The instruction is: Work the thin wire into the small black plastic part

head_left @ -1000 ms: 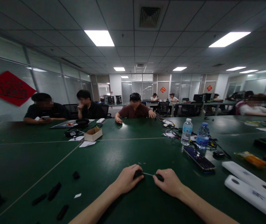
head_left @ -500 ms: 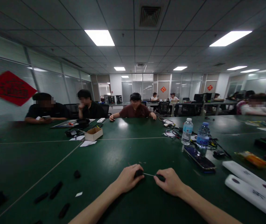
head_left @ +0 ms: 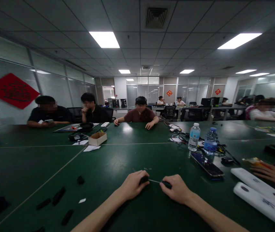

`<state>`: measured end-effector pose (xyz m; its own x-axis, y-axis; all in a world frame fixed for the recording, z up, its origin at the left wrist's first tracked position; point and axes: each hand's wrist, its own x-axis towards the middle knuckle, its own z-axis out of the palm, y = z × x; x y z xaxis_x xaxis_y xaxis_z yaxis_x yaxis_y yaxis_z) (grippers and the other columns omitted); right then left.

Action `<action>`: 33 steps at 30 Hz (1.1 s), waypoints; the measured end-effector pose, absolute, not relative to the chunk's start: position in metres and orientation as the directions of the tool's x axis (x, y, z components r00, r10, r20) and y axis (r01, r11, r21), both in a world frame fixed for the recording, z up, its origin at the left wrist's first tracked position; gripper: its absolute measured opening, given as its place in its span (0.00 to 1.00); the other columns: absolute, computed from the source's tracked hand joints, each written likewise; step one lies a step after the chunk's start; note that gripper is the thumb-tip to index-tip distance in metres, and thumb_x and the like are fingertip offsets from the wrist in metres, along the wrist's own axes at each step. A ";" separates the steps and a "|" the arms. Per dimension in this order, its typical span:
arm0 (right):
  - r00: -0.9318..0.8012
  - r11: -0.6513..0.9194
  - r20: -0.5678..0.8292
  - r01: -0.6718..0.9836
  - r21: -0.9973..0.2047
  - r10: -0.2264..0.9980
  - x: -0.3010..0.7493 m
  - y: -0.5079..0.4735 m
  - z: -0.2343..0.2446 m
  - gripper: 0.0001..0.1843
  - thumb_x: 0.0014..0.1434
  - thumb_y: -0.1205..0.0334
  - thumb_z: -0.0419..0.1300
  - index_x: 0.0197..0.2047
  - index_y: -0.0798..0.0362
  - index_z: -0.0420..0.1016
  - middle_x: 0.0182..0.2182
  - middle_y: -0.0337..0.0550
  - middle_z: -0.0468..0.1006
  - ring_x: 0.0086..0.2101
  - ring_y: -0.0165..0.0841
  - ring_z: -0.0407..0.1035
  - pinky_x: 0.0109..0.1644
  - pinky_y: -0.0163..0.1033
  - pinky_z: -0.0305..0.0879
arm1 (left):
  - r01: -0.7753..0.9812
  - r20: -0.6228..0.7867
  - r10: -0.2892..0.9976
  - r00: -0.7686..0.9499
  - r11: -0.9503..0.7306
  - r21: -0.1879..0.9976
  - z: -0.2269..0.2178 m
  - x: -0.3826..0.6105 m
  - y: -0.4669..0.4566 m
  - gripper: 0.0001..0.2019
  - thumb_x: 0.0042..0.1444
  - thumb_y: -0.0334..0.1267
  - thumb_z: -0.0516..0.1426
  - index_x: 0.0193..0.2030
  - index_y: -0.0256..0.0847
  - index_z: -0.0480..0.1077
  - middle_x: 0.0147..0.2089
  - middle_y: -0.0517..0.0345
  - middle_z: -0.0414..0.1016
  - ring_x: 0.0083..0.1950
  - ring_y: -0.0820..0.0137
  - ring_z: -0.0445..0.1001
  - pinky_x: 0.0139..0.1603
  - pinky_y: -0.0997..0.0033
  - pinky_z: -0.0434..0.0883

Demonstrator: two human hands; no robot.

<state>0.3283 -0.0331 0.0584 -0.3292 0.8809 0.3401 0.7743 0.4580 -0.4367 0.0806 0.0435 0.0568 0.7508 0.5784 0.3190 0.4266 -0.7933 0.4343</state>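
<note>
My left hand (head_left: 133,186) rests at the table's near middle, fingers closed round a small black part (head_left: 144,179). Facing it, my right hand (head_left: 178,189) grips the dark handle of a screwdriver (head_left: 166,184). The thin metal shaft runs left from that handle to the black part; whether its tip sits inside or only touches is too small to tell. On the green table (head_left: 118,158) to the left lie several loose black pieces (head_left: 59,196) and a white scrap (head_left: 82,200).
At right are two white bar-shaped objects (head_left: 260,199), a phone (head_left: 207,165), two water bottles (head_left: 194,138) and cables. A co-worker's hand (head_left: 270,172) is over an orange packet. A small open box (head_left: 97,139) stands farther left. A person (head_left: 141,114) sits opposite.
A co-worker's hand has come in from the right onto the orange packet. The person opposite has drawn one hand inward. My hands hold nearly the same pose.
</note>
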 end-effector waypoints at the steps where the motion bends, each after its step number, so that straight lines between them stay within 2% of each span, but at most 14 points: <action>1: -0.329 0.457 0.339 0.774 -0.438 0.881 0.328 -0.034 0.059 0.19 0.66 0.53 0.50 0.33 0.54 0.76 0.25 0.38 0.76 0.24 0.28 0.68 0.31 0.32 0.62 | 0.425 0.320 0.578 0.751 -0.793 0.437 0.056 0.081 0.044 0.11 0.63 0.42 0.52 0.50 0.45 0.64 0.46 0.56 0.71 0.43 0.67 0.71 0.45 0.68 0.67; 9: -0.361 0.487 0.362 0.793 -0.367 0.860 0.325 -0.038 0.059 0.16 0.64 0.54 0.53 0.32 0.54 0.75 0.25 0.39 0.75 0.25 0.29 0.68 0.33 0.33 0.62 | 0.485 0.306 0.628 0.715 -0.761 0.430 0.054 0.082 0.047 0.10 0.63 0.41 0.53 0.49 0.45 0.65 0.48 0.55 0.70 0.44 0.67 0.71 0.45 0.68 0.67; 13: -0.261 0.396 0.351 0.827 -0.399 0.899 0.324 -0.033 0.056 0.18 0.65 0.53 0.51 0.32 0.53 0.75 0.24 0.39 0.75 0.24 0.29 0.68 0.31 0.33 0.62 | 0.493 0.291 0.631 0.719 -0.758 0.426 0.054 0.085 0.047 0.11 0.62 0.43 0.53 0.49 0.43 0.66 0.47 0.54 0.70 0.44 0.66 0.71 0.46 0.66 0.67; 17: -0.234 0.360 0.323 0.836 -0.415 0.917 0.325 -0.029 0.054 0.19 0.65 0.52 0.50 0.32 0.52 0.76 0.25 0.39 0.76 0.25 0.29 0.69 0.31 0.34 0.62 | 0.478 0.304 0.622 0.721 -0.765 0.432 0.055 0.085 0.045 0.11 0.62 0.44 0.53 0.48 0.43 0.66 0.47 0.54 0.71 0.44 0.66 0.71 0.45 0.66 0.67; 25: -0.256 0.383 0.321 0.814 -0.438 0.912 0.326 -0.029 0.052 0.17 0.66 0.52 0.51 0.34 0.52 0.76 0.25 0.38 0.76 0.25 0.29 0.70 0.34 0.34 0.64 | 0.451 0.306 0.605 0.735 -0.773 0.446 0.061 0.082 0.041 0.12 0.63 0.45 0.52 0.48 0.43 0.66 0.46 0.55 0.71 0.43 0.66 0.71 0.44 0.67 0.68; 33: -0.281 0.403 0.311 0.790 -0.462 0.908 0.325 -0.032 0.057 0.17 0.66 0.52 0.51 0.34 0.52 0.76 0.26 0.38 0.76 0.25 0.29 0.70 0.32 0.33 0.64 | 0.443 0.306 0.593 0.745 -0.782 0.438 0.058 0.081 0.043 0.12 0.63 0.45 0.52 0.49 0.43 0.66 0.47 0.56 0.71 0.43 0.67 0.71 0.44 0.68 0.67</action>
<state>0.3254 -0.0322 0.0570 -0.2810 0.9078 0.3114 0.7903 0.4029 -0.4616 0.0812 0.0433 0.0581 0.7449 0.5928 0.3061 0.4425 -0.7823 0.4383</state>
